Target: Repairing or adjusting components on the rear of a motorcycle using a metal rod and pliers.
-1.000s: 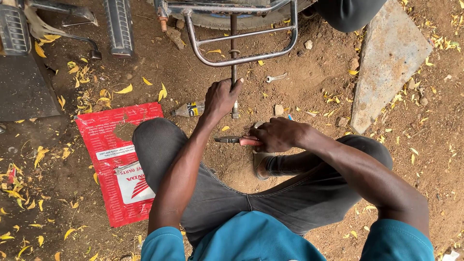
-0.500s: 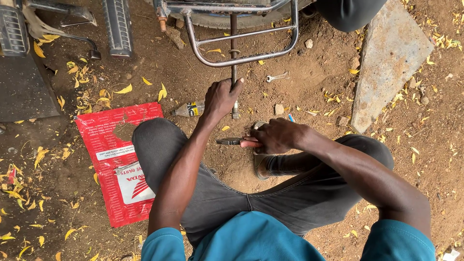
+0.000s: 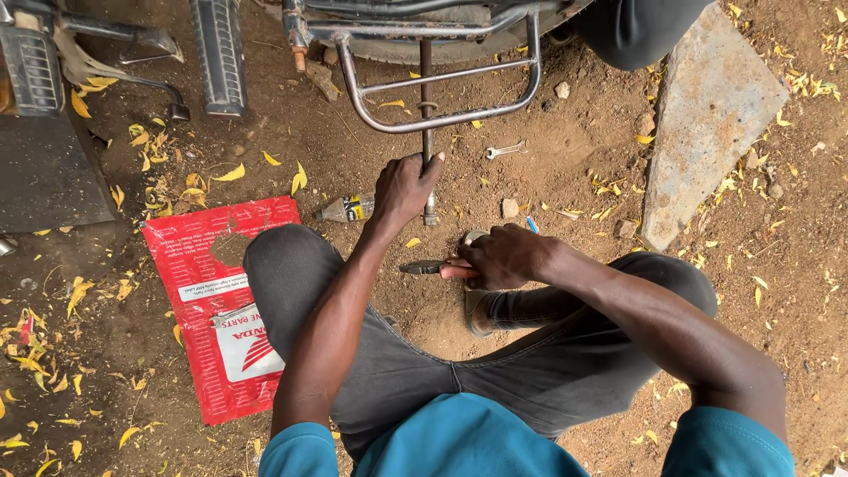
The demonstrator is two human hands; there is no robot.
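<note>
Both hands barely move: the left hand (image 3: pixel 402 187) stays clenched around the thin upright metal rod (image 3: pixel 427 97), the right hand (image 3: pixel 503 256) still grips red-handled pliers (image 3: pixel 435 268).

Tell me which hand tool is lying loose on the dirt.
The small silver wrench, lying untouched beyond the metal frame. The red-handled tool is gripped in the right hand instead.
</note>
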